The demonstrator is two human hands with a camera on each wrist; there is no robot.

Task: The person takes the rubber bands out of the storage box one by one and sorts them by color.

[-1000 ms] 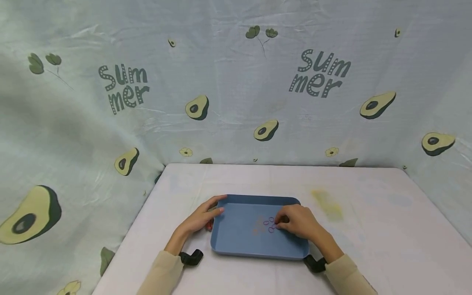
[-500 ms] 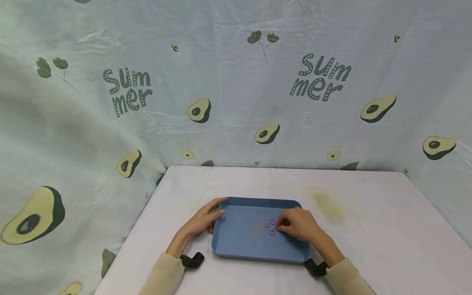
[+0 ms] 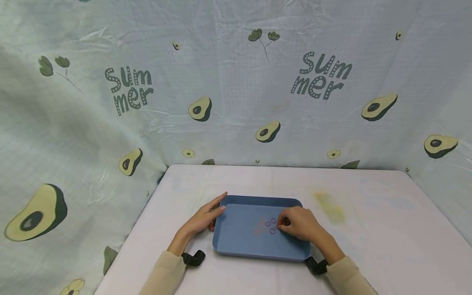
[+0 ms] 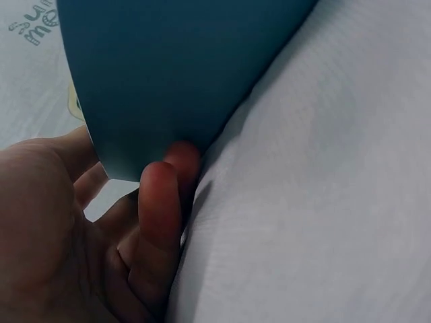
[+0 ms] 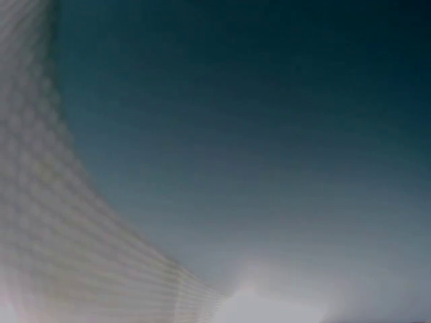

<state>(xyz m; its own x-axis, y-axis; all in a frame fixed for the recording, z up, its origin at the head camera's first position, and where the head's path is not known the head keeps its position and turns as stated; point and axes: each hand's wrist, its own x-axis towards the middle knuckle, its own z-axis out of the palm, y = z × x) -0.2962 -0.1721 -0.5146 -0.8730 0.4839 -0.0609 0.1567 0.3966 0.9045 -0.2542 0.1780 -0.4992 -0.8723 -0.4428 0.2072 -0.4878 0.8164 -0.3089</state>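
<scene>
Patterned cloth (image 3: 236,82) hangs behind a pale table (image 3: 361,229). With the blue tray (image 3: 239,225) as dial, the left hand (image 3: 199,219) grips the rim at 10 o'clock. From 3 o'clock, the right hand (image 3: 300,223) brings narrowed fingertips to purple rings (image 3: 272,231) just 3-o'clockward of centre; orange rings (image 3: 257,232) lie at their 9 o'clock. Whether one is pinched cannot be told. Apparent step: fingering a ring; next requirement, a fine pinch.

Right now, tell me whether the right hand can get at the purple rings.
Likely yes: the right hand is over the tray, right beside the purple rings, and nothing seems to stand between. Whether it touches one is too small to tell.
</scene>
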